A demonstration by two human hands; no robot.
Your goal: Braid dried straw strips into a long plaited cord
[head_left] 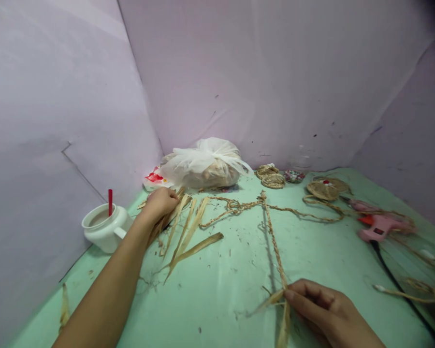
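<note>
Head view, your left hand (161,204) outstretched, curled at leaf strips (192,227) near the bench's (232,290) left edge, grip unclear, right hand (324,310) pinching one braid (274,244) pointing backward, one white pot (107,240)

Pale lilac walls (210,72) with small dark marks meet in corners around a mint-green tabletop (232,290), evenly lit.

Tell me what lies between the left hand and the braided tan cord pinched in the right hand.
In the head view, loose, flat, straw-coloured strips lie there on the pale green tabletop, with a thin, knotted, tan cord farther back.
</note>
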